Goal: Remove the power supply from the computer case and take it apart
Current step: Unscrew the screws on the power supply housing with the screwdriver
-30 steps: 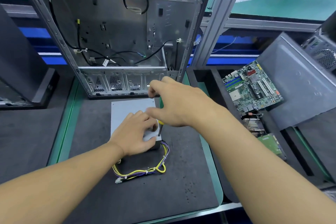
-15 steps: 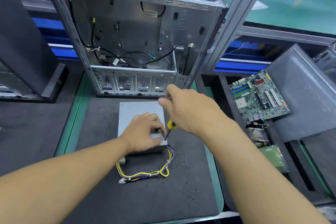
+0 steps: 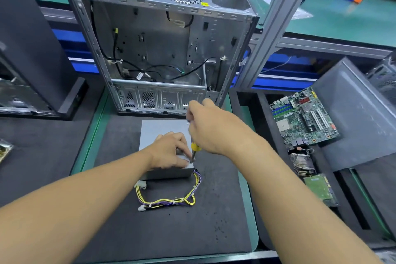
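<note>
Head view: the risk I see is at the tip of the tool. The right hand [image 3: 214, 130] is closed around a screwdriver [image 3: 194, 148] with yellow on its handle. The tip stands on the near right corner of the power supply [image 3: 162, 133], where I suppose a screw sits, though it is too small to see.

If the tip is not seated well or the shaft leans, it may slip. It could then spoil the screw head or hit the fingertips of the left hand [image 3: 169, 152]. This hand lies on the lid with fingers stretched and pressing, very close to the tip. If it presses too lightly, the box may turn on the soft mat [image 3: 171, 231].

The power supply is already out of the computer case [image 3: 150, 38]. It lies flat near the far edge of the mat, just before the case. It is a plain grey metal box, lid still on. A cable bundle [image 3: 171, 201] of yellow and purple wires leaves its near right corner and ends in white plugs.
</note>
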`<state>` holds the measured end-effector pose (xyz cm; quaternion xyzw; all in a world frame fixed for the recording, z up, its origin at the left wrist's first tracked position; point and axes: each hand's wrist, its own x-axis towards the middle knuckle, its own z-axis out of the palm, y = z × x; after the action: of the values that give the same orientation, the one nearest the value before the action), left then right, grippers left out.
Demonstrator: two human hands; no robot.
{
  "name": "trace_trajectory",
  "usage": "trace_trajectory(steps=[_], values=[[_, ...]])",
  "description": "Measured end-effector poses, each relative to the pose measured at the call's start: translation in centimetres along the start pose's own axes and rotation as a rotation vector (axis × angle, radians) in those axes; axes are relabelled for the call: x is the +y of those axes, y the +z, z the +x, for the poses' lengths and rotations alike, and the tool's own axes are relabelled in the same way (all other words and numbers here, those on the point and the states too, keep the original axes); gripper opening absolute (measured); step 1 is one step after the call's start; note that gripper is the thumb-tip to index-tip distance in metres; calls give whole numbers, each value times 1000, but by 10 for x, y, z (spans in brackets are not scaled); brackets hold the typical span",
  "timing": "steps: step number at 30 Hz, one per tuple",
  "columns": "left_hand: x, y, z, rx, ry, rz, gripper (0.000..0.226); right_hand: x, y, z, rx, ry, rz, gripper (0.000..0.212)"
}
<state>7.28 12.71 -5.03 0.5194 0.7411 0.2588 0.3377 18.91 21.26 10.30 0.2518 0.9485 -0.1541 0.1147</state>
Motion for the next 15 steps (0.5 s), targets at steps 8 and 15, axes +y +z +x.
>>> trace_trajectory(steps=[8,15], values=[[3,11,-5,102,-26,77,17,0,1,-4,37,78,-122,38],[-2,15,-6,157,-8,80,16,6,-6,-6,-123,-32,3,28]])
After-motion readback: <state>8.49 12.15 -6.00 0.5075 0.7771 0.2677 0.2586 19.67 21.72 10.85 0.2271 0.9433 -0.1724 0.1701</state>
